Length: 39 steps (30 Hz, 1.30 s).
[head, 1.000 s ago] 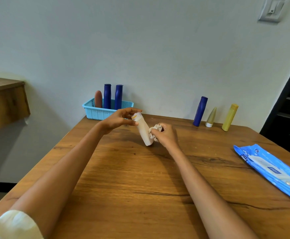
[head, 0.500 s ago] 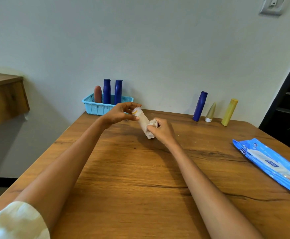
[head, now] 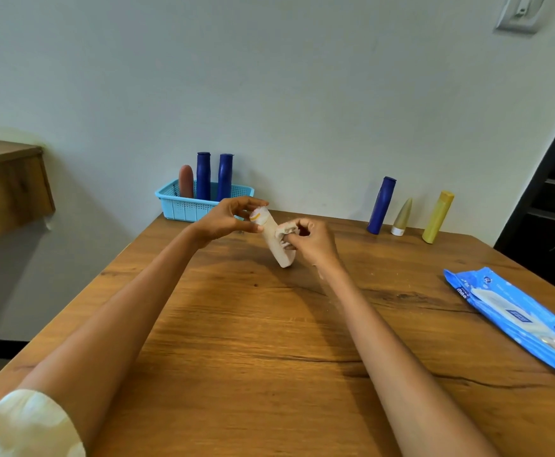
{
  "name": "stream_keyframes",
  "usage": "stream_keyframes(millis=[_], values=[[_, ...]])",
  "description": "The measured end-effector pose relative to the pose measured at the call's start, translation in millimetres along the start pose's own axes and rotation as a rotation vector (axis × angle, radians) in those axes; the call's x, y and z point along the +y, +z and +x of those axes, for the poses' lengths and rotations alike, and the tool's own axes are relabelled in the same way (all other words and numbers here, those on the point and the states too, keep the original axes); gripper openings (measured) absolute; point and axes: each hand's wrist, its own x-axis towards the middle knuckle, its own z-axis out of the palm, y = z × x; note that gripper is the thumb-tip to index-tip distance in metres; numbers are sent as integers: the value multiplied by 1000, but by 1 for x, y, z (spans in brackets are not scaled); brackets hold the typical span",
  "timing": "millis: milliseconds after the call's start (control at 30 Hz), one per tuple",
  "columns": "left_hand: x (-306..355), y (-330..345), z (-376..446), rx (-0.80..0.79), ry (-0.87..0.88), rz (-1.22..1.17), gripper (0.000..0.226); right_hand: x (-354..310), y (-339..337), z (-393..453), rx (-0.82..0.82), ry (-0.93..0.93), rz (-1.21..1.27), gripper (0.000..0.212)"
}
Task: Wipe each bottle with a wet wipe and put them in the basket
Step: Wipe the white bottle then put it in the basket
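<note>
We hold the cream bottle (head: 274, 240) at frame centre, tilted cap-up toward the upper left, left hand (head: 225, 221) pinching its cap nearest the basket (head: 184, 206), right hand (head: 312, 240) clutching the wipe (head: 286, 229) against it.

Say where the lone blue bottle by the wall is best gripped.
Judging by pose, grip the blue bottle round its mid-body, coming from the front: it stands upright against the wall, and the cone-shaped tube stands close on its right.
</note>
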Motion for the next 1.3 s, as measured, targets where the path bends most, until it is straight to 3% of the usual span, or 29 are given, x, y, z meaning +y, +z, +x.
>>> stream_keyframes(millis=[167, 267, 333, 467, 600, 667, 800, 933, 1067, 1167, 1300], values=[[-1, 0, -1, 19, -19, -20, 41, 16, -11, 3, -38, 197, -26, 12], [1, 3, 2, 13, -14, -25, 43, 15, -7, 1, 76, 119, -139, 18], [2, 4, 2, 16, -7, -20, 43, 10, -3, 0, 84, 59, -86, 19], [2, 3, 1, 14, -11, -21, 42, 5, -1, 0, -28, 65, 13, 13], [2, 3, 1, 21, -15, -25, 42, 8, -5, -1, -162, 138, -173, 13], [2, 4, 1, 30, -15, -25, 44, 12, -7, 1, -114, 141, -240, 15], [4, 5, 0, 30, -14, -17, 46, 13, 0, 3, 51, 12, -112, 35], [2, 4, -1, 15, -5, 0, 45, 6, -1, -2, 88, -52, -45, 25], [0, 2, -1, 27, -22, -8, 44, 11, -10, 0, -6, 70, -93, 11], [2, 4, 0, 13, -22, -3, 45, 15, -9, -1, 102, 69, -173, 9], [6, 7, 0, -24, -15, 12, 46, 10, -6, 2, 240, -65, 23, 24]])
